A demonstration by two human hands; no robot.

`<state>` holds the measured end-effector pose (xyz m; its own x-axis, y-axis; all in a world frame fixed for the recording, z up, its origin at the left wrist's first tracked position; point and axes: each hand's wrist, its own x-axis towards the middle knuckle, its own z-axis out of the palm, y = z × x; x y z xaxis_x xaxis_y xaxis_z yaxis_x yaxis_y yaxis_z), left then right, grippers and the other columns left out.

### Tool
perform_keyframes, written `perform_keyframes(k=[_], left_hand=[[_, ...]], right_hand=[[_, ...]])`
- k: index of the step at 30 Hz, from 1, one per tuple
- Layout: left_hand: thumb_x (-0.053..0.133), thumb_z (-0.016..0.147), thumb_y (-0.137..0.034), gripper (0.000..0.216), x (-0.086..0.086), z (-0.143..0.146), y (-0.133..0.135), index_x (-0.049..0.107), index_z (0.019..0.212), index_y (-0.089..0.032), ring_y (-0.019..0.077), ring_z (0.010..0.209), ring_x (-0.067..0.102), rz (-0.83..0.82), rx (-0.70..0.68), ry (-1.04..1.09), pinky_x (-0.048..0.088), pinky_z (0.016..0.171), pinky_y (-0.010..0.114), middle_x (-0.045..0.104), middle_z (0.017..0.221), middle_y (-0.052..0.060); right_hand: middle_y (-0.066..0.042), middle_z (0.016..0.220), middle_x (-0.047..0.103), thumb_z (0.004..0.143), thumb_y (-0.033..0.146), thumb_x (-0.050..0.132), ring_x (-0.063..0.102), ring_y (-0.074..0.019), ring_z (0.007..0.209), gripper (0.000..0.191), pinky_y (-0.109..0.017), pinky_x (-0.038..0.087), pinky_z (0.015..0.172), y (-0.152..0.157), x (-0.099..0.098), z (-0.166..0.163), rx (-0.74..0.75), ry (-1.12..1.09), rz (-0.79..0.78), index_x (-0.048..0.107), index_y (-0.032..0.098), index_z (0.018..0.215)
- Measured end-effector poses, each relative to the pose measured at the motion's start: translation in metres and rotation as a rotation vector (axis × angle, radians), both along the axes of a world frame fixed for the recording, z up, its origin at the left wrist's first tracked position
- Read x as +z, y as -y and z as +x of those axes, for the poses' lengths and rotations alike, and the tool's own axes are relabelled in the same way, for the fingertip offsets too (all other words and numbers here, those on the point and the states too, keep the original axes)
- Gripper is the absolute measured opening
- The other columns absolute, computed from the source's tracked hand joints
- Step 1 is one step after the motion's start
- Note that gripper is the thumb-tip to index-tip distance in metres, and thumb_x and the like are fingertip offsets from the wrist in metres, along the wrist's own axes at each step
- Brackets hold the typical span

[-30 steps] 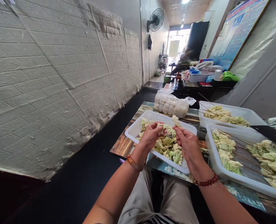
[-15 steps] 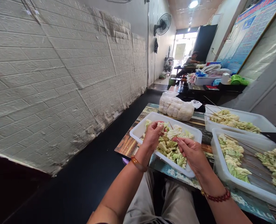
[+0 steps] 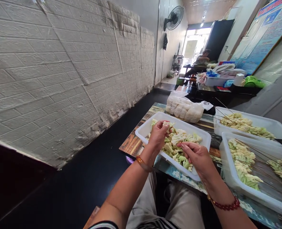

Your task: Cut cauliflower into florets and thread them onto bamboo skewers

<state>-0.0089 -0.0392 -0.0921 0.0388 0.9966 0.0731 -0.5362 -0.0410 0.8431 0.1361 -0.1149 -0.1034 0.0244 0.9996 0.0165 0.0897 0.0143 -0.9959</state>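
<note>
My left hand is closed on a pale green-white cauliflower floret, held over a white plastic tub. To its right, my right hand pinches a thin skewer, mostly hidden by the fingers and running back along the wrist. A larger cauliflower piece sits just past the right fingertips, seemingly on that skewer. Loose cauliflower florets lie in the tub below both hands.
On the right stand two more white tubs with skewered cauliflower. Behind the near tub lies a clear bag of whitish round things. A brick-patterned wall runs along the left. Farther back, a person sits at a table.
The camera view has shifted slightly, so the scene sits a little farther right. Both hands keep nearly the same pose, with the floret and skewer still held.
</note>
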Motion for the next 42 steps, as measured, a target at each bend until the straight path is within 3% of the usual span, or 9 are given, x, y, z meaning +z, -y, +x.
perform_keyframes(k=[8,42], left_hand=[[0.071,0.064,-0.027,0.025,0.0007,0.0006,0.0003,0.06,0.084,-0.016,0.0064,0.06,0.052,0.013,0.019,0.004,0.035,0.054,0.019,0.056,0.074,-0.002],[0.071,0.064,-0.027,0.024,0.0021,0.0024,0.0019,0.06,0.082,-0.017,0.0081,0.06,0.054,0.047,0.01,-0.071,0.034,0.053,0.02,0.058,0.07,-0.001]], right_hand=[[0.004,0.045,0.044,0.067,0.053,0.068,0.034,-0.0075,0.04,0.043,-0.021,0.025,0.039,0.0005,0.0066,-0.0022,-0.014,0.021,-0.003,0.076,0.014,0.082],[0.005,0.045,0.044,0.078,0.05,0.06,0.034,-0.0069,0.038,0.04,-0.021,0.025,0.039,-0.001,-0.0011,0.0024,0.019,0.088,0.041,0.073,0.013,0.086]])
